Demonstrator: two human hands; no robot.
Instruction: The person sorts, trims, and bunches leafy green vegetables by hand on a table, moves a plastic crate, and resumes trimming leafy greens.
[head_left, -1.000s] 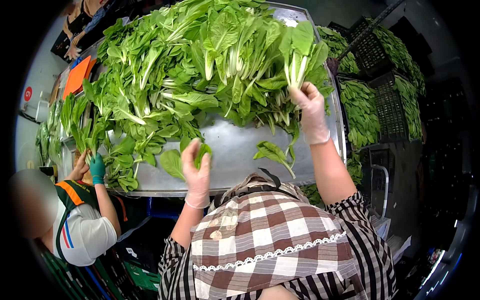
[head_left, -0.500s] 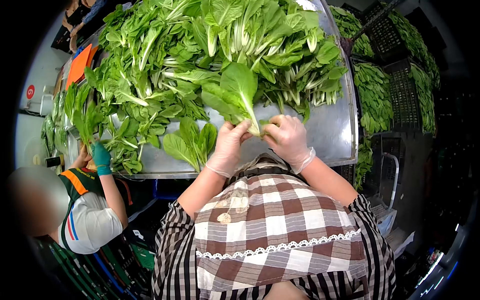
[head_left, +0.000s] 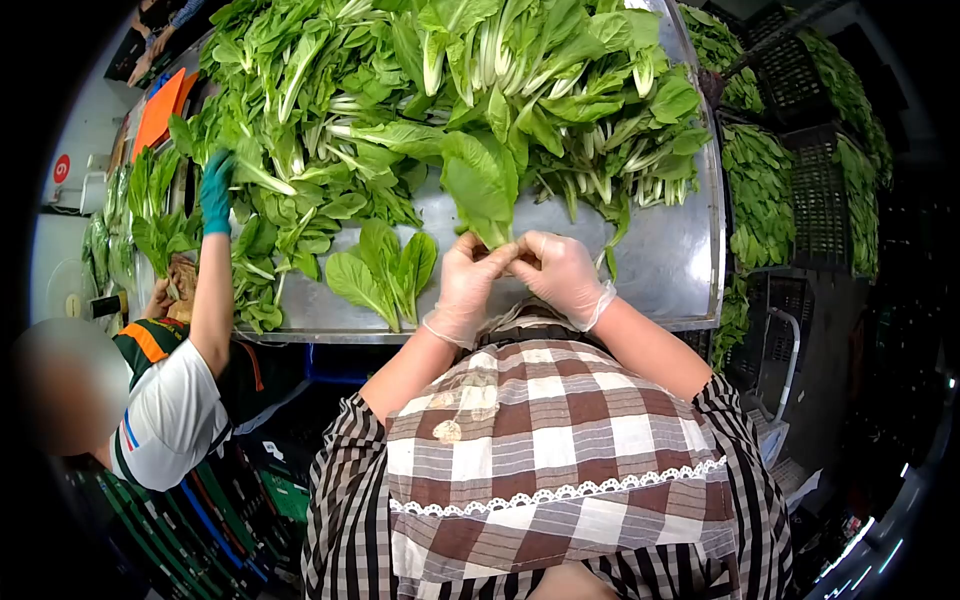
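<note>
Dim packing room, dark floor, black crates (head_left: pixel 800 190) stacked at right, filled with greens. Long steel table (head_left: pixel 660 260) runs away from the camera, bare metal showing at the near right corner and front edge. Huge heap of leafy greens (head_left: pixel 420 90) covers most of the tabletop, white stalks mixed with broad leaves. Orange board (head_left: pixel 160 110) lies at the far left end of the table. A co-worker stands at left in a white shirt and vest; their teal-gloved hand (head_left: pixel 215 190) reaches into the heap's left side. Small pile of loose leaves (head_left: pixel 385 270) lies on bare steel near the front edge, just left of the wearer's hands. Bunch of greens (head_left: pixel 480 185) is held over the table's front middle, leaves pointing away. Left hand (head_left: pixel 470 285), clear glove, pinches its stem base. Right hand (head_left: pixel 560 275), clear glove, also closed on the stem base, fingertips touching the left's.
</note>
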